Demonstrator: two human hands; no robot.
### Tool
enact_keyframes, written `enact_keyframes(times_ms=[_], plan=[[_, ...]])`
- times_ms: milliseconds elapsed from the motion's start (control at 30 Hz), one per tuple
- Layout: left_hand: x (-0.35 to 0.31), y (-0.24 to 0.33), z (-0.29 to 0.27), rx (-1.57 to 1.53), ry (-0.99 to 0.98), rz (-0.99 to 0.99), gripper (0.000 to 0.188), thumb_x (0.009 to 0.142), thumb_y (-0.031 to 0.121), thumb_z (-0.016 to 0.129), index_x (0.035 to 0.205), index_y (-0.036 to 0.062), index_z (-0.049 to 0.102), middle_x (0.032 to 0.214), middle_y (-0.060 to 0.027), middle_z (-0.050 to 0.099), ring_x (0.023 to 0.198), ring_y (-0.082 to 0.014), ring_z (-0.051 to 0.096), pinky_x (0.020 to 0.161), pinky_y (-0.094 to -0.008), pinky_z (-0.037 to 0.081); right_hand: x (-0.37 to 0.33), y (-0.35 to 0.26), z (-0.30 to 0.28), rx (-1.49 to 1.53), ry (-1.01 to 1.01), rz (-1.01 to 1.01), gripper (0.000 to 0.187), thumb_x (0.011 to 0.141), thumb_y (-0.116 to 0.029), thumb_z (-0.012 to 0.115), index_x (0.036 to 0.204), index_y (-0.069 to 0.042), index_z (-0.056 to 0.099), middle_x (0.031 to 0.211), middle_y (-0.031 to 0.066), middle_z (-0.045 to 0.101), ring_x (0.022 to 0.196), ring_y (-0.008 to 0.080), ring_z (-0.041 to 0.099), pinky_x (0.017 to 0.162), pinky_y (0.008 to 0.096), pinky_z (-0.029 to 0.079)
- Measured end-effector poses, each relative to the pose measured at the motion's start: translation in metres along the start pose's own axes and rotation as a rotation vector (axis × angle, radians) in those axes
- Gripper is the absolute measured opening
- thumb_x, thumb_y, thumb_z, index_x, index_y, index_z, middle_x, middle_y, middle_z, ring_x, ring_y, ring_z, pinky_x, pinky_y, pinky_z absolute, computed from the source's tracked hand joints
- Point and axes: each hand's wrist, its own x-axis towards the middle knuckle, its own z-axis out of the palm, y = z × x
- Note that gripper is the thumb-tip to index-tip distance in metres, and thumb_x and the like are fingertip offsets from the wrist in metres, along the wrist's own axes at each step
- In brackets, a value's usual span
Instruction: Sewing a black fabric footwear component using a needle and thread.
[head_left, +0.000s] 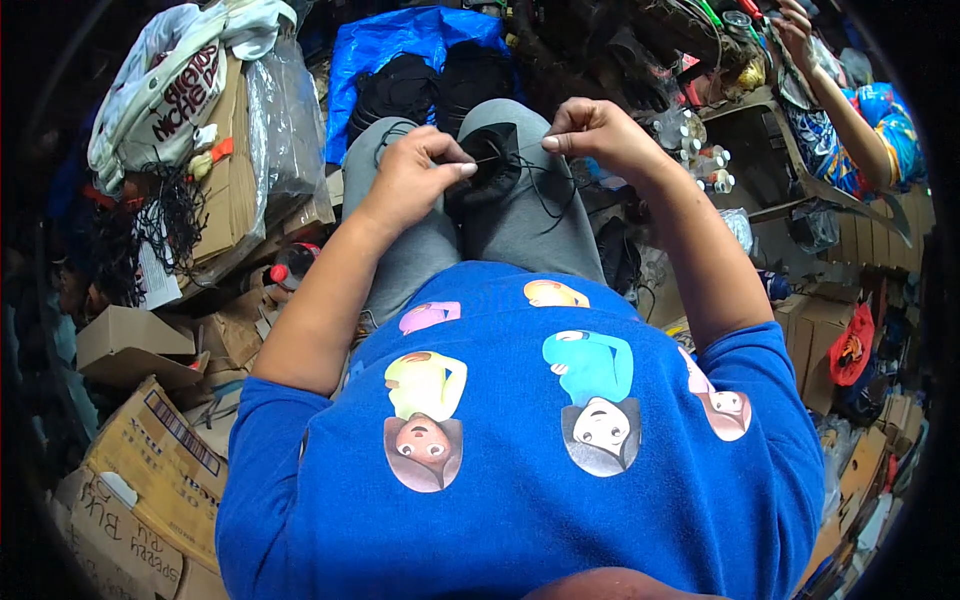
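Observation:
A small black piece point(494, 178) with a dark hollow rests between my grey-trousered thighs; its exact kind is unclear. My left hand point(424, 168) is closed in a pinch at its left edge. Something thin and pale shows at those fingertips, too small to name. Up and to the right, my right hand point(592, 132) pinches a thin cord pulled out sideways from the black piece. More black cord point(556, 200) hangs in loops over my right thigh, and a further loop shows behind my left hand.
Beyond my knees, black round pieces point(398, 88) lie stacked on a blue sheet point(350, 50). Flattened cardboard point(232, 190), clothing and black strings pile up at left. Clear bottles point(708, 165) stand at right. Another person's arm point(850, 115) reaches in at upper right.

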Motion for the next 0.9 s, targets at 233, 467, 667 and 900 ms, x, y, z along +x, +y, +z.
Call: enact_keyframes(times_ms=[233,467,667,900], plan=[[-0.001,0.023,0.002,-0.096,-0.137,-0.155,0.015,0.083,0.009,0.059,0.094,0.001,0.062,0.081,-0.0083,0.064,0.074,-0.0137,0.058,0.069,-0.0289,0.045,-0.051,0.022,0.039,-0.271,0.179,-0.223,0.035,0.069,-0.028,0.078,0.087,-0.006,0.059,0.086,0.0006,0.049,0.084,0.0113,0.048,0.075,0.0255,0.04],[0.005,0.03,0.006,0.178,-0.202,0.043,0.016,0.084,0.011,0.056,0.096,0.0024,0.061,0.086,-0.0181,0.064,0.081,-0.0336,0.062,0.071,-0.0371,0.048,-0.059,-0.024,0.012,-0.269,0.361,-0.394,0.02,0.08,-0.019,0.067,0.084,0.0,0.06,0.077,0.0086,0.059,0.075,0.0155,0.056,0.07,0.0313,0.046],[0.01,0.026,0.011,0.275,-0.176,0.233,0.015,0.083,0.008,0.054,0.096,0.0019,0.058,0.09,-0.0193,0.062,0.086,-0.0356,0.06,0.072,-0.0383,0.047,-0.003,-0.021,-0.033,-0.823,0.527,-0.32,0.016,0.082,-0.023,0.062,0.09,-0.009,0.064,0.089,0.0107,0.06,0.089,0.031,0.059,0.078,0.0399,0.047],[0.011,0.02,0.003,0.309,-0.231,0.151,0.016,0.082,0.008,0.053,0.097,0.0031,0.056,0.086,-0.0193,0.061,0.083,-0.0367,0.059,0.071,-0.0389,0.047,-0.007,-0.056,0.031,-1.39,-0.041,-0.62,0.01,0.079,-0.011,0.051,0.086,-0.012,0.059,0.07,0.0038,0.061,0.078,0.0233,0.062,0.071,0.0355,0.043]])
